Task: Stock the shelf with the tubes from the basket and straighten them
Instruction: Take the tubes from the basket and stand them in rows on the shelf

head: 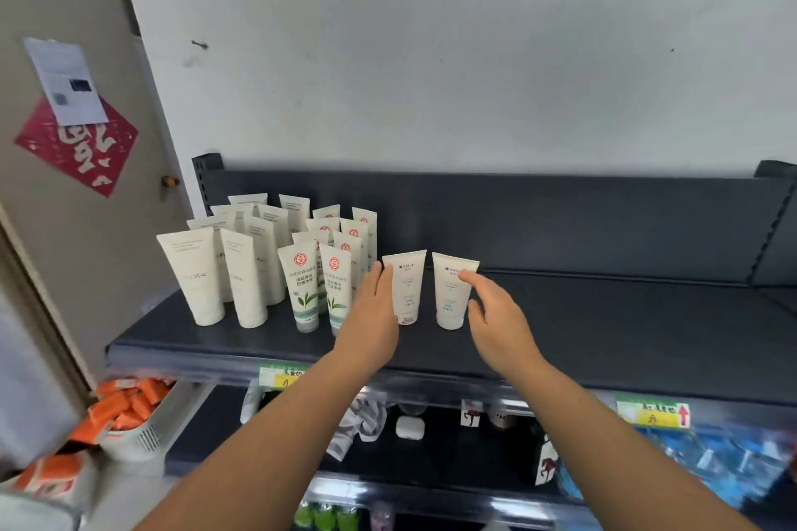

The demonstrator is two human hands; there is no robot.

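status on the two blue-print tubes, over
Left hand open, fingers against left blue-print tube. Right hand open, fingertip on right blue-print tube. Both upright on shelf. Green-leaf tubes crowd left hand.

Tubes crowd the shelf's left end, and two stand alone before me.
On the shelf [604, 315], one tube cluster [202, 272] stands far left, with a second cluster [306, 289] just right of it. Right again stand the left tube [407, 285] and the right tube [450, 293]. My left hand [371, 315] and right hand [496, 315] flank this pair. The basket [142, 440] sits below, at left.
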